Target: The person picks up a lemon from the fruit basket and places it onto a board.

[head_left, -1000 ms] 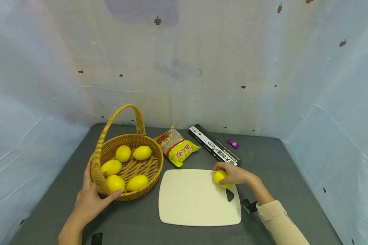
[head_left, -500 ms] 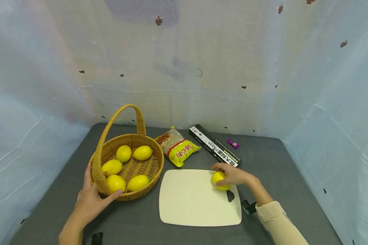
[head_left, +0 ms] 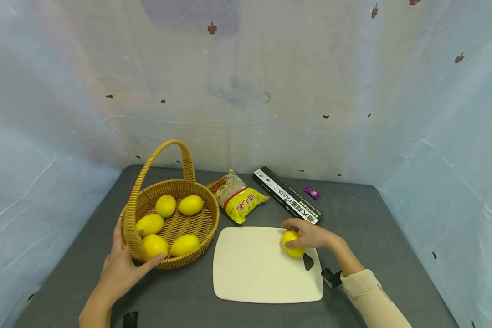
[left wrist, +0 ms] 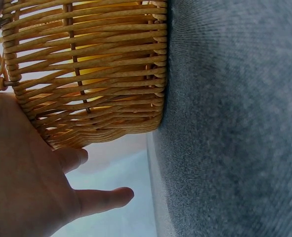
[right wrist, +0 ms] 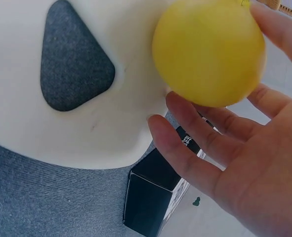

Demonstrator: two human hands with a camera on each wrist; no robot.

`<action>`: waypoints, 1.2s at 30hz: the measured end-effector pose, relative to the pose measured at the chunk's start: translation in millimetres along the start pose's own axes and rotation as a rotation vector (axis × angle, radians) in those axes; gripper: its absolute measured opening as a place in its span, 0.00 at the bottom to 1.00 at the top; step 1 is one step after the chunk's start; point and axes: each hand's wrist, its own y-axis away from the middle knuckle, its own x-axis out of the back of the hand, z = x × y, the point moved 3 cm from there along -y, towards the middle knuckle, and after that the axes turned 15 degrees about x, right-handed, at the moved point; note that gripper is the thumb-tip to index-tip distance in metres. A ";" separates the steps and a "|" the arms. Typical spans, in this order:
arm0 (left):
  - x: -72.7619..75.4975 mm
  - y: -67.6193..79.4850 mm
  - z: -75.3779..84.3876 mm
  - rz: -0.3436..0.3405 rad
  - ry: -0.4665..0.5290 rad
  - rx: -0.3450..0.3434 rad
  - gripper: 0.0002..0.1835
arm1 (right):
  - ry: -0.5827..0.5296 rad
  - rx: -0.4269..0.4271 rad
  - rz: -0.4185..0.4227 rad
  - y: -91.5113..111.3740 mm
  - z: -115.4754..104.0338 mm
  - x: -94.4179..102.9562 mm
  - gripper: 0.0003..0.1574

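My left hand (head_left: pixel 119 275) grips the near left side of a wicker basket (head_left: pixel 188 260), thumb over the rim. In the left wrist view its little finger points away from the weave (left wrist: pixel 111 64). Inside the basket lie several yellow lemons (head_left: pixel 184 246). Over the far right part of a cream cutting board (head_left: pixel 250 273), my right hand (head_left: pixel 313 234) holds another lemon (right wrist: pixel 208 49) between thumb and fingers. That lemon is close beside the board's handle hole (right wrist: pixel 74 61) in the right wrist view.
Behind the board lie a yellow-ended pasta bag (head_left: pixel 239 200) and a long black pasta box (head_left: pixel 284 193), whose near end is close to my right hand. A small purple packet (head_left: pixel 311 192) lies farther right. The grey table (head_left: pixel 377 237) meets plastic sheeting (head_left: pixel 270 91) at the back.
My right hand has shifted slightly left and toward me over the board with the lemon. The left hand and the basket have stayed in place.
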 end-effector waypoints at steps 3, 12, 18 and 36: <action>0.4 0.6 0.7 -0.002 -0.005 0.006 0.57 | 0.003 0.000 0.000 -0.8 0.0 0.0 0.36; 0.4 1.5 1.6 -0.013 -0.011 0.019 0.58 | -0.010 -0.011 0.005 -2.6 -4.3 4.0 0.33; 0.9 0.8 0.8 -0.010 -0.018 0.018 0.58 | 0.020 -0.006 0.001 -14.4 -13.2 12.3 0.37; -0.6 0.4 -0.6 -0.015 -0.010 0.030 0.58 | 0.010 0.163 -0.004 -95.8 -70.9 16.4 0.30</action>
